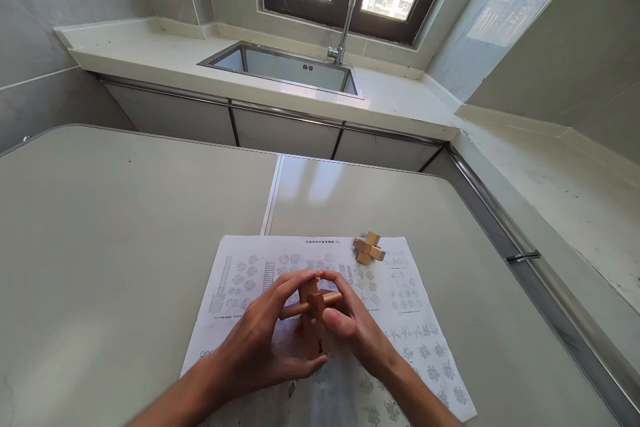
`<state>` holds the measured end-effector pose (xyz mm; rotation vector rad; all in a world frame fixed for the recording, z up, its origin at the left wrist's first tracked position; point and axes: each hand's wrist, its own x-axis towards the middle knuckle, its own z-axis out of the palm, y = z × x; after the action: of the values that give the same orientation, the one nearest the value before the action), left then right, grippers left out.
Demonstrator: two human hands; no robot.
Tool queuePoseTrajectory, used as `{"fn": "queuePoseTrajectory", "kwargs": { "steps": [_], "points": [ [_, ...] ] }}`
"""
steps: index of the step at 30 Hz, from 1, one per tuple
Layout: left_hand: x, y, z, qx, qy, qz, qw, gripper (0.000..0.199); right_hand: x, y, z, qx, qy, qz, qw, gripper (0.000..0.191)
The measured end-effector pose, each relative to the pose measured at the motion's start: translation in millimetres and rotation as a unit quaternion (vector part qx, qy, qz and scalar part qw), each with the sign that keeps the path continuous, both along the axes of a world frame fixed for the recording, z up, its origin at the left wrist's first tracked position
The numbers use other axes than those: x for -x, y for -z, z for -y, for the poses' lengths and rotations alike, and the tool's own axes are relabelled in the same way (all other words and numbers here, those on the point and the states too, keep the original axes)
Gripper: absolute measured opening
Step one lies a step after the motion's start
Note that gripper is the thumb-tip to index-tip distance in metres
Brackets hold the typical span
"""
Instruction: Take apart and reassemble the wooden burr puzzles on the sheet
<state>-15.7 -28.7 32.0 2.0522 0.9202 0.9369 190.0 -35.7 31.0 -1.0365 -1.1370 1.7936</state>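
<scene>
Between my two hands is a wooden interlocking puzzle (315, 303) made of crossed reddish-brown pieces, with a round rod through it and a dark mark on its lower piece. My left hand (260, 333) curls around its left side, fingertips at the top and thumb near the bottom. My right hand (357, 327) grips the right side, its thumb pressed against the middle. Some of the puzzle is hidden by my fingers. Beyond my right hand, a smaller, lighter wooden burr puzzle (369, 248) rests on the printed sheet (220, 280).
The sheet carries puzzle diagrams and lies on a pale folding table (125, 227) with a seam down its middle. Past the table's far edge runs a white counter (150, 53) with a sink (280, 63) and a curved faucet (350, 7) under a window. A metal rail (545, 273) borders the right side.
</scene>
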Motion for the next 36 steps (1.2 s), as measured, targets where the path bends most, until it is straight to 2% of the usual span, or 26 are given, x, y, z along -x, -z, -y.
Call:
{"fn": "queuePoseTrajectory", "kwargs": {
  "steps": [5, 9, 12, 14, 16, 17, 20, 22, 24, 29, 36],
  "points": [
    [2.2, -0.5, -0.6, -0.002, -0.003, -0.003, 1.000, 0.102, -4.0, 4.6, -1.2, 0.008, 0.005, 0.005, 1.000, 0.072],
    [7.7, 3.6, -3.3, -0.002, -0.044, 0.005, 0.999, 0.097, -11.9, 8.8, -8.7, 0.020, 0.045, -0.019, 0.999, 0.066],
    [10.4, 6.1, -6.2, 0.028, -0.080, 0.032, 0.996, 0.095, -16.0, 10.5, -14.1, -0.012, 0.078, -0.008, 0.997, 0.059],
    [11.3, 4.8, -8.2, 0.071, -0.091, 0.077, 0.990, 0.095, -16.8, 11.6, -15.1, -0.064, 0.098, 0.048, 0.992, 0.053],
    [12.2, 1.3, -10.4, 0.135, -0.087, 0.134, 0.978, 0.091, -16.5, 13.5, -13.8, -0.150, 0.106, 0.147, 0.972, 0.060],
    [12.9, -0.6, -11.5, 0.171, -0.083, 0.162, 0.968, 0.089, -16.2, 14.9, -12.6, -0.204, 0.103, 0.204, 0.952, 0.068],
    [15.5, -3.6, -15.0, 0.268, -0.071, 0.216, 0.936, 0.088, -14.5, 20.3, -9.5, -0.356, 0.075, 0.335, 0.869, 0.093],
    [17.0, -2.2, -16.6, 0.308, -0.076, 0.230, 0.920, 0.091, -12.3, 23.4, -8.8, -0.419, 0.044, 0.367, 0.829, 0.100],
    [17.6, 0.5, -17.3, 0.337, -0.085, 0.237, 0.907, 0.093, -9.3, 24.5, -9.1, -0.455, 0.014, 0.375, 0.808, 0.100],
    [15.1, 2.2, -15.9, 0.392, -0.086, 0.234, 0.886, 0.094, -3.4, 19.7, -10.1, -0.462, -0.013, 0.380, 0.801, 0.088],
    [9.9, 3.7, -8.9, 0.322, -0.045, 0.250, 0.912, 0.091, -5.1, 18.2, -10.4, -0.443, -0.019, 0.387, 0.808, 0.082]
  ]
}}
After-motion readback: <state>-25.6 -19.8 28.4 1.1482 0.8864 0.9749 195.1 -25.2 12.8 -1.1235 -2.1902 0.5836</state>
